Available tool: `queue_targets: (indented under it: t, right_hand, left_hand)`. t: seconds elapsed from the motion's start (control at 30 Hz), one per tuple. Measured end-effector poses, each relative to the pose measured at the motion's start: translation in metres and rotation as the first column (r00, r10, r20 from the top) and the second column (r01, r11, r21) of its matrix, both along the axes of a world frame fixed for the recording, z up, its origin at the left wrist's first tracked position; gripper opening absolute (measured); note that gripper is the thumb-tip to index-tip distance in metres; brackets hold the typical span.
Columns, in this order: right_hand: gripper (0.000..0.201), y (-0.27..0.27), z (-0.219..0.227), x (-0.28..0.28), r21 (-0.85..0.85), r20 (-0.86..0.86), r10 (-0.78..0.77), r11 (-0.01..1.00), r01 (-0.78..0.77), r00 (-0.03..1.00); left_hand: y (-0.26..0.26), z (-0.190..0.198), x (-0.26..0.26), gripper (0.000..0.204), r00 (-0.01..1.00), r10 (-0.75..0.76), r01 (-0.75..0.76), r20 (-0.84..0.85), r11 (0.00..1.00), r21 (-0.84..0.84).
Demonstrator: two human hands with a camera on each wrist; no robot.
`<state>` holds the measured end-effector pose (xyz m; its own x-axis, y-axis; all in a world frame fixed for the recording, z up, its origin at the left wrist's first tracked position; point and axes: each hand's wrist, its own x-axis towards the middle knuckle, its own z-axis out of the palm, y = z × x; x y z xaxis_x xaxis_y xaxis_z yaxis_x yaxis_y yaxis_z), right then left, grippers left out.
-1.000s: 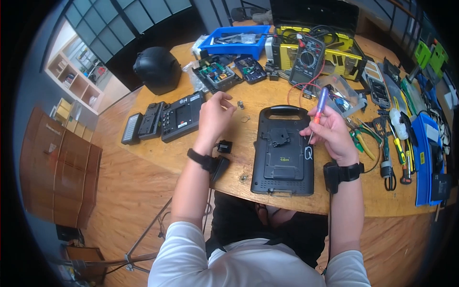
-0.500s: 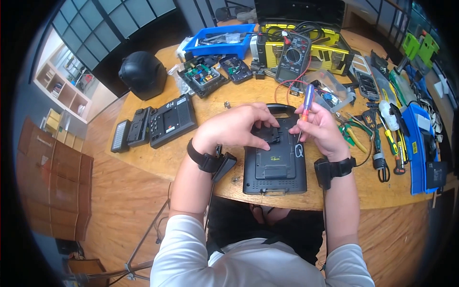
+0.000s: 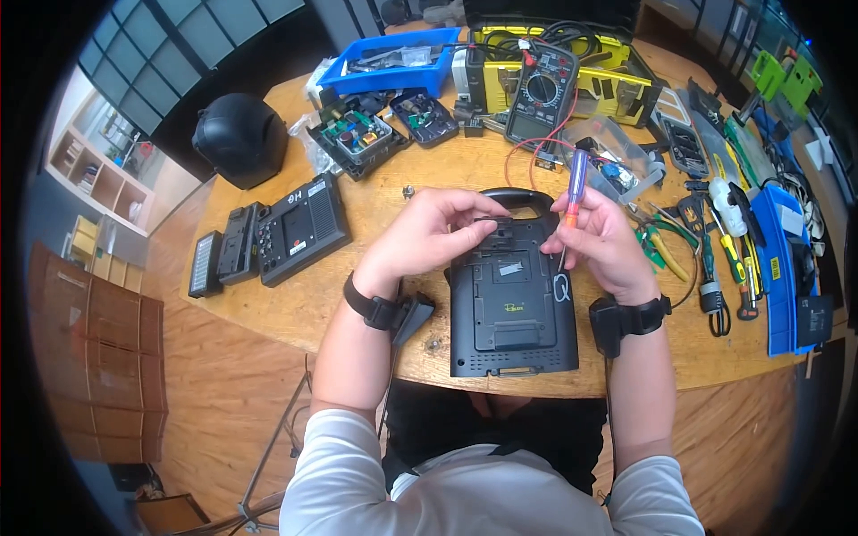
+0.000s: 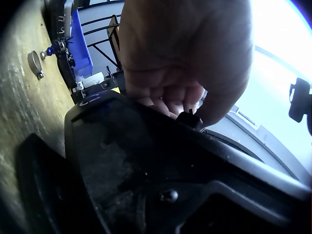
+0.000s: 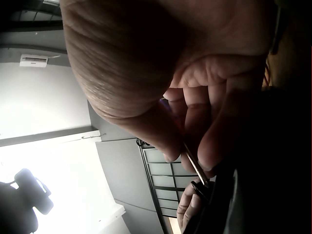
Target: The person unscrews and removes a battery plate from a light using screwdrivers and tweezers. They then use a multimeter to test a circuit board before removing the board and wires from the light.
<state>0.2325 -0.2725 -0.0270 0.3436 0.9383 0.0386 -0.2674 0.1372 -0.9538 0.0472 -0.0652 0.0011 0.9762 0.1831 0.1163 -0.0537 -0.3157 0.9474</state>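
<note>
A black handled device (image 3: 509, 313) lies back up on the wooden table, with a white Q marked on its right side. At its upper left, the left hand (image 3: 424, 234) pinches a small black bracket (image 3: 493, 234) between thumb and fingers. In the left wrist view a bit of black plastic (image 4: 190, 120) shows at the thumb tip. The right hand (image 3: 601, 241) holds a screwdriver (image 3: 576, 183) by its purple and red handle, shaft pointing down by the device's right edge. In the right wrist view, the metal shaft (image 5: 196, 163) runs out between thumb and fingers.
A multimeter (image 3: 541, 94) with red leads leans by a yellow toolbox (image 3: 617, 94). To the left lie a dark panel unit (image 3: 304, 230) and an opened circuit housing (image 3: 362, 134). Pliers (image 3: 666, 250), screwdrivers and a blue tray (image 3: 778, 277) line the right side.
The left hand came in from the left and took hold of the bracket, which shifted up the device, baring a small white label. The right hand still holds the screwdriver near the right edge.
</note>
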Motion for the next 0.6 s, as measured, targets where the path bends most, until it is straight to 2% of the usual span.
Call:
queue_targets:
  t: [0.07, 0.27, 0.47, 0.53, 0.6]
  right_hand:
    - [0.037, 0.000, -0.001, 0.000, -0.007, -0.005, -0.005, 1.000, 0.005, 1.000]
    - [0.038, 0.000, -0.004, 0.000, 0.019, -0.013, -0.004, 1.000, 0.005, 1.000]
    - [0.053, 0.000, 0.000, -0.003, 0.054, -0.008, -0.038, 0.998, 0.039, 0.999]
    - [0.060, 0.000, -0.001, 0.001, 0.083, -0.063, -0.057, 0.995, 0.062, 0.996]
    - [0.057, -0.004, 0.000, 0.006, 0.099, -0.081, -0.064, 0.993, 0.072, 0.995]
  left_hand:
    - [-0.003, 0.003, 0.000, 0.024, 1.000, 0.024, -0.024, 0.017, 0.999, 0.041]
    - [-0.005, -0.004, 0.003, 0.024, 0.996, 0.070, -0.070, 0.062, 0.998, -0.004]
    - [-0.004, -0.012, 0.007, 0.025, 0.990, 0.088, -0.093, 0.109, 0.995, 0.034]
    - [-0.003, -0.011, 0.006, 0.026, 0.990, 0.093, -0.098, 0.105, 0.994, 0.039]
    - [-0.005, -0.010, 0.007, 0.026, 0.990, 0.098, -0.102, 0.101, 0.994, 0.039]
